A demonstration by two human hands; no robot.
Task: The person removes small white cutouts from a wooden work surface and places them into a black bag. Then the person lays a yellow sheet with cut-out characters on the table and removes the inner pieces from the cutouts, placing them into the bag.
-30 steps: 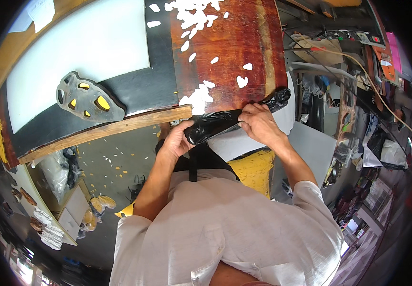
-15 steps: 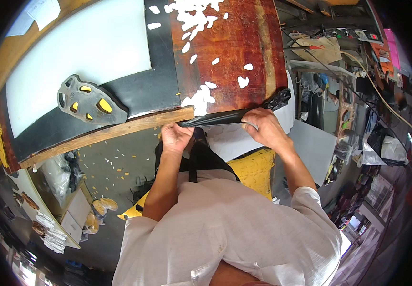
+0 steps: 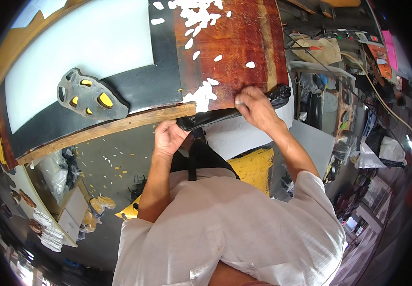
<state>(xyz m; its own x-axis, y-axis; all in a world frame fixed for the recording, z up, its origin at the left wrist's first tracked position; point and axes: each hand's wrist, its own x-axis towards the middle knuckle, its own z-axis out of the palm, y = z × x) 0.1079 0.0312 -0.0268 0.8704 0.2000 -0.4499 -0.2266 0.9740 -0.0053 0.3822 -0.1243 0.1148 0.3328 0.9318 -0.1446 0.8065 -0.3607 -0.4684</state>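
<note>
Along the near edge of the reddish-brown wooden tabletop (image 3: 229,76) hangs a black plastic bag (image 3: 210,119), its mouth stretched lengthwise and its far right end bunched up. My left hand (image 3: 168,138) pinches the bag's left end just below the wooden strip (image 3: 115,126). Over the table edge, above the bag, my right hand (image 3: 258,110) has its fingers curled down onto the wood, with a bit of white at the fingertips. A small heap of flat white cut-out pieces (image 3: 201,97) lies by the bag's left part, and a single white piece (image 3: 249,65) lies farther back.
Left of the bare wood are a black sheet and a white sheet (image 3: 82,43). A grey sole-shaped template with holes (image 3: 91,97) rests across them. More white pieces (image 3: 198,16) are scattered at the back. A yellow sack (image 3: 253,171) is below right; cluttered shelves (image 3: 320,90) stand right.
My right hand has let go of the bag's rim and moved up and left onto the tabletop. White pieces that lay there are no longer in their former spot. The bag's mouth has widened.
</note>
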